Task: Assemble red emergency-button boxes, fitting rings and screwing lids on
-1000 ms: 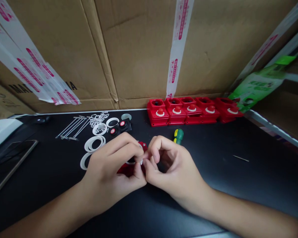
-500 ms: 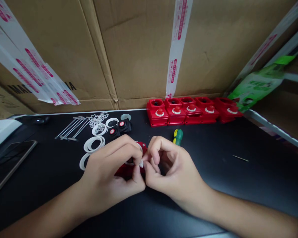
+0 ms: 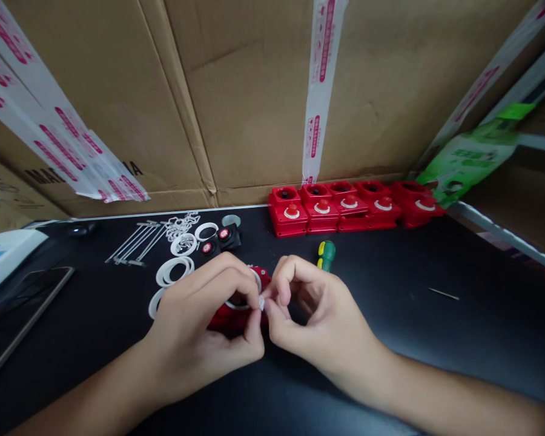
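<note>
My left hand [image 3: 204, 327] and my right hand [image 3: 322, 318] meet at the middle, thumb and index finger pinched on each. Between the fingertips is a small whitish, translucent piece [image 3: 261, 302], too small and blurred to name; both hands seem to grip it. Just behind and below the fingers lies a red housing [image 3: 227, 318] with a white ring in it, largely covered by my left hand. A green and yellow screwdriver handle [image 3: 327, 254] rests beyond my right hand.
Several red boxes [image 3: 322, 209] with knobs stand along the cardboard wall [image 3: 254, 91]. White rings [image 3: 172, 270], black parts with red labels [image 3: 229, 235], metal rods [image 3: 134, 242] and a chain [image 3: 184, 225] lie left. A phone [image 3: 27, 315] is far left, a thin bit [image 3: 443, 293] right.
The fingertips have parted slightly, so more of the whitish piece shows between them. The view has shifted a little; things on the table have kept their places.
</note>
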`<state>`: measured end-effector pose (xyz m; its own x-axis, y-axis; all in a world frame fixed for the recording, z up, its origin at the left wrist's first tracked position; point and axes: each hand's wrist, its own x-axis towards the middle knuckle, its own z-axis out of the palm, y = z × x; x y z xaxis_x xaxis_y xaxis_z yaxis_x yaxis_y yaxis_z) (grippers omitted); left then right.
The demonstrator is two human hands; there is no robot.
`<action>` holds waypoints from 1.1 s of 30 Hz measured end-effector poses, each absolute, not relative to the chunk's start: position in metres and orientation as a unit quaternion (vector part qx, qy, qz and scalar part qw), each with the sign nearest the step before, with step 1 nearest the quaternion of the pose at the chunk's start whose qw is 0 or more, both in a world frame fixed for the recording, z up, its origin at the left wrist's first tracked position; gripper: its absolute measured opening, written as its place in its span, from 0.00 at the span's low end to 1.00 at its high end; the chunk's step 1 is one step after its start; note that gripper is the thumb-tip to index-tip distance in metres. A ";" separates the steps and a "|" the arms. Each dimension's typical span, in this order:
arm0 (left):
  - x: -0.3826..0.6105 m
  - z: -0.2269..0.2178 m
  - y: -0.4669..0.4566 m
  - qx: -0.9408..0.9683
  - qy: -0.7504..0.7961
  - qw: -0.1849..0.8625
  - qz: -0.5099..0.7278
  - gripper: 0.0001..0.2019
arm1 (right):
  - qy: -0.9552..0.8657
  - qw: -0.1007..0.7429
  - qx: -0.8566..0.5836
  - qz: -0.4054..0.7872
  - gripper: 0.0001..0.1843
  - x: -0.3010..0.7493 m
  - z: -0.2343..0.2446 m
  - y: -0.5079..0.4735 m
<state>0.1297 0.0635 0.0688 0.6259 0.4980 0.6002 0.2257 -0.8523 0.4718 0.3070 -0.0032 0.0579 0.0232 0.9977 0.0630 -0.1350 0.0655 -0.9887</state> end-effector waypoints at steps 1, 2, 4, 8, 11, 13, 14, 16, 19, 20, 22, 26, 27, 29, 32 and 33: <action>0.130 0.069 0.063 0.883 0.204 0.178 0.382 0.10 | -0.477 0.554 -0.454 0.510 0.14 0.307 0.058 -0.003; 0.129 0.069 0.063 0.882 0.206 0.178 0.384 0.10 | -0.478 0.555 -0.454 0.508 0.14 0.307 0.059 -0.003; 0.129 0.068 0.062 0.882 0.209 0.173 0.385 0.10 | -0.476 0.555 -0.456 0.507 0.14 0.307 0.060 -0.003; 0.130 0.067 0.062 0.886 0.200 0.149 0.390 0.10 | -0.470 0.548 -0.466 0.511 0.14 0.305 0.060 -0.004; 0.130 0.067 0.063 0.888 0.185 0.134 0.400 0.11 | -0.462 0.544 -0.473 0.517 0.14 0.304 0.060 -0.005; 0.130 0.067 0.063 0.889 0.171 0.120 0.407 0.11 | -0.456 0.543 -0.474 0.521 0.15 0.303 0.061 -0.005; 0.130 0.067 0.063 0.890 0.165 0.113 0.410 0.11 | -0.454 0.543 -0.474 0.523 0.15 0.303 0.061 -0.006; 0.129 0.067 0.063 0.891 0.157 0.106 0.412 0.11 | -0.453 0.544 -0.473 0.525 0.15 0.303 0.062 -0.006; 0.129 0.066 0.062 0.895 0.150 0.096 0.410 0.11 | -0.452 0.555 -0.471 0.516 0.15 0.302 0.062 -0.006; 0.129 0.066 0.062 0.896 0.146 0.090 0.410 0.10 | -0.451 0.559 -0.469 0.514 0.15 0.301 0.062 -0.006; 0.128 0.065 0.063 0.899 0.138 0.080 0.409 0.10 | -0.448 0.563 -0.467 0.514 0.15 0.301 0.061 -0.006; 0.127 0.064 0.063 0.901 0.127 0.072 0.408 0.11 | -0.448 0.560 -0.474 0.511 0.15 0.300 0.060 -0.007; 0.127 0.064 0.063 0.902 0.126 0.070 0.408 0.11 | -0.448 0.560 -0.475 0.510 0.15 0.300 0.061 -0.008; 0.127 0.064 0.063 0.902 0.123 0.066 0.407 0.11 | -0.451 0.559 -0.471 0.513 0.15 0.300 0.061 -0.007; 0.128 0.066 0.062 0.901 0.117 0.064 0.412 0.11 | -0.455 0.555 -0.468 0.516 0.16 0.300 0.061 -0.006; 0.129 0.066 0.062 0.901 0.115 0.064 0.413 0.11 | -0.456 0.554 -0.467 0.516 0.16 0.300 0.061 -0.005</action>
<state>0.1286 0.0622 0.0663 0.6327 0.2603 0.7294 0.1544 -0.9653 0.2106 0.3003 -0.0049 0.0606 0.0507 0.9984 0.0239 -0.1461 0.0310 -0.9888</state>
